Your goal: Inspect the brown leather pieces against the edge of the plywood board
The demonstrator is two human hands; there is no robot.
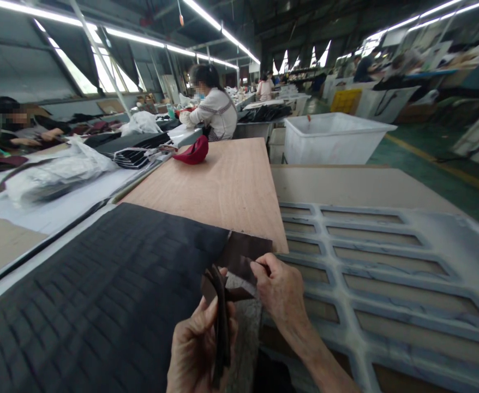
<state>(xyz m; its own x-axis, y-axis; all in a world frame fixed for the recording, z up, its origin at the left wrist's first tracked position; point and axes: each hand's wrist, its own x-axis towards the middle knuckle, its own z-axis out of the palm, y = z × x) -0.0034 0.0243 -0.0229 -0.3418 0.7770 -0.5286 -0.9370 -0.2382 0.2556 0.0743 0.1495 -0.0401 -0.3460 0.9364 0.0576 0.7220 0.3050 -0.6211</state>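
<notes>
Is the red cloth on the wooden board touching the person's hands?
No, the red cloth lies at the far end of the wooden board, well away from the left hand and right hand.

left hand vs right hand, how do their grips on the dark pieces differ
The left hand clasps a stack of dark pieces standing on edge, fingers wrapped round it. The right hand pinches a single flat piece at its edge, lying at the corner of the wooden board. Left sits nearer the camera, right farther out. Both hold dark brown pieces.
</notes>
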